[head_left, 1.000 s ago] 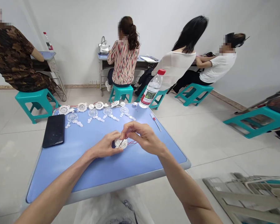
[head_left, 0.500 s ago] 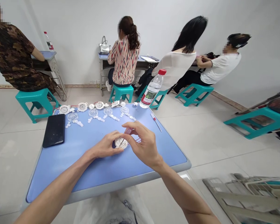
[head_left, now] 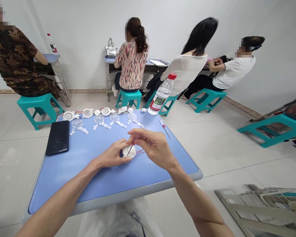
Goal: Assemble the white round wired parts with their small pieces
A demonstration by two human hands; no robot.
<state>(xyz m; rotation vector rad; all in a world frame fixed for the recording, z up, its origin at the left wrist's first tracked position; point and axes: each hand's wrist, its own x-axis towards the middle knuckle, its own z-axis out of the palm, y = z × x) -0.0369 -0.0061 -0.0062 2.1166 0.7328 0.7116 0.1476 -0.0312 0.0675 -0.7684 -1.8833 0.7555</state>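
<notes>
A small round white plastic housing (head_left: 129, 151) with red wires lies on the blue table, in front of me. My left hand (head_left: 115, 153) grips its left edge between thumb and fingers. In my right hand (head_left: 150, 144) is a screwdriver (head_left: 130, 149) with a pinkish handle, mostly covered by my fingers. Its thin shaft slants down and the tip meets the face of the housing. Whether a screw sits under the tip is too small to make out. The red wires (head_left: 140, 151) run out to the right beneath my right hand.
Along the table's far edge lie several white round parts (head_left: 87, 113), clear discs (head_left: 98, 119) and small white pieces (head_left: 82, 130). A black phone (head_left: 57, 138) is at left, a water bottle (head_left: 160, 95) at far right. Another screwdriver (head_left: 165, 129) lies near the right edge. Several people sit beyond.
My right hand has turned about the screwdriver, its wrist shifting slightly right and up. The shaft and red wires show more clearly. My left hand stays on the housing.
</notes>
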